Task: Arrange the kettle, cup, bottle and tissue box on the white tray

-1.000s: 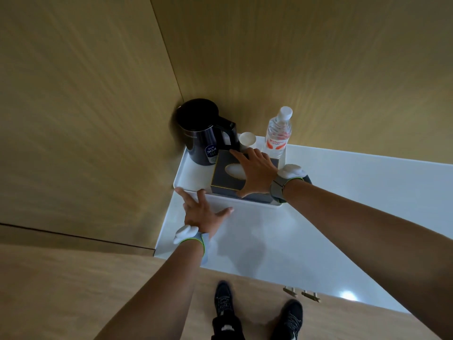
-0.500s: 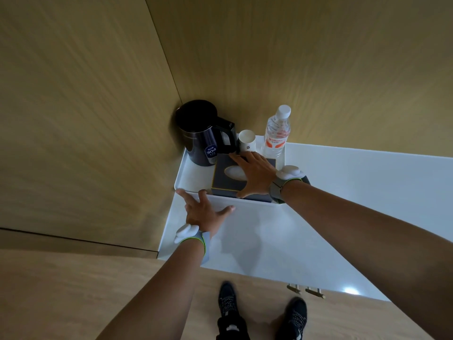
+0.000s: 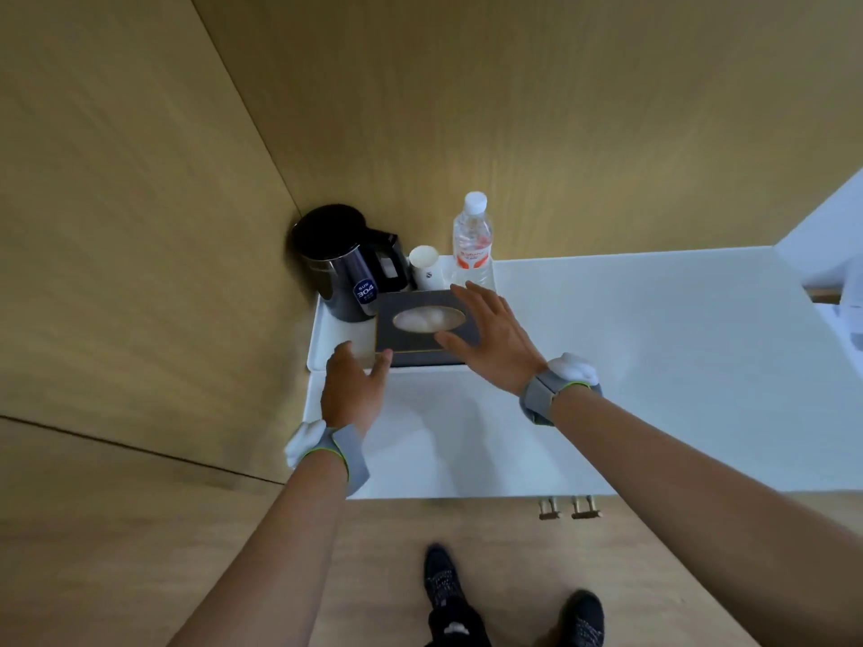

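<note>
Tissue box (image 3: 422,331) sits on the tray (image 3: 327,340) with kettle (image 3: 338,263), cup (image 3: 425,268), bottle (image 3: 472,240) behind it; both hands open, left hand (image 3: 352,389) by the box's corner, right hand (image 3: 490,340) over it

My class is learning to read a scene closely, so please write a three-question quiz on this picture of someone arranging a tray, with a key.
1. True or false: the kettle stands at the tray's back left corner.
2. Which item stands directly between the kettle and the bottle? A) tissue box B) cup C) plate
3. Fill in: the right hand hovers open at the ______'s right end.

Key
1. True.
2. B, the cup.
3. Tissue box; the left hand is open at the tray's front edge, near the box's left corner.
</note>
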Demonstrator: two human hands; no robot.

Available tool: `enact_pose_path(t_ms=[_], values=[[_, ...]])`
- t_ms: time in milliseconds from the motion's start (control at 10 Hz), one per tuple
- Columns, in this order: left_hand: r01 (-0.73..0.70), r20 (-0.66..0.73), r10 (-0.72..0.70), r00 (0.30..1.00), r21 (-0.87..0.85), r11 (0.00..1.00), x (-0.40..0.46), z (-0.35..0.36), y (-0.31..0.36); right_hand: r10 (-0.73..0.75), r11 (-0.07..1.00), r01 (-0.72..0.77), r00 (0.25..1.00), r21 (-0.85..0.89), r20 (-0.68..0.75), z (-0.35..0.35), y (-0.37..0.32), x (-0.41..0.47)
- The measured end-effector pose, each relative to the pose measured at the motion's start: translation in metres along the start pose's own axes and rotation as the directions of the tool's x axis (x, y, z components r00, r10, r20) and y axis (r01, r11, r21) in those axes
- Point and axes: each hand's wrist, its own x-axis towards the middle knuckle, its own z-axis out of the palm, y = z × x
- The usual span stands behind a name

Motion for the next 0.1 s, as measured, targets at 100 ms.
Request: enact_pose_path(t_ms=[100], values=[[-0.064,-0.007,0.063,0.998,-0.129,0.990,-0.0177,-0.0173,0.0263,0.013,0.996,-0.006,0.997,0.086,-0.078,-0.0222,-0.0088,-0.0176]])
